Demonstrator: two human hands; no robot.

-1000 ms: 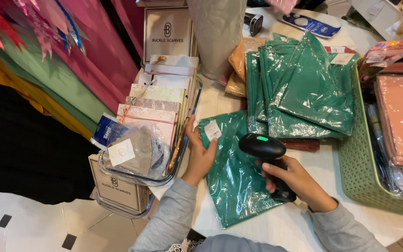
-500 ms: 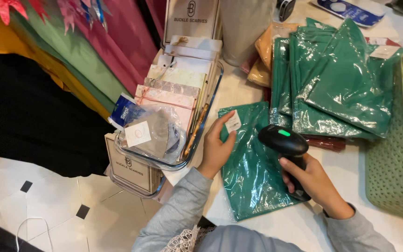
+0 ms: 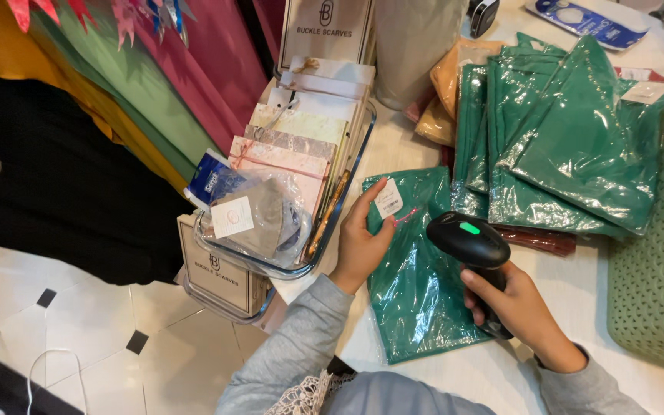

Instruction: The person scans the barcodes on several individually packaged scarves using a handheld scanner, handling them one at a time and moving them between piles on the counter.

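At the white counter (image 3: 424,146), my right hand (image 3: 520,311) was wrapped tight around the grip of a black barcode scanner (image 3: 474,250), its green light lit and its head poised over the green plastic-wrapped packet (image 3: 416,284) lying near the counter's front edge. My left hand (image 3: 363,242) lay open, fingers spread and pressing the packet's upper left corner flat beside its small white label (image 3: 388,199). Compared with a second before, the packet had not shifted, and my left hand had kept its place at the label; the scanner had edged a little toward that label while my grip on it stayed the same. What had changed most was my own view, which had swung left and downward, so the tiled floor (image 3: 78,338) filled more of the lower left. Toward the back of the counter the pile of matching green packets (image 3: 570,146) sat untouched, with a green perforated basket (image 3: 651,300) at the right edge. A clear tray (image 3: 347,192) of patterned packets hung off the counter's left edge.
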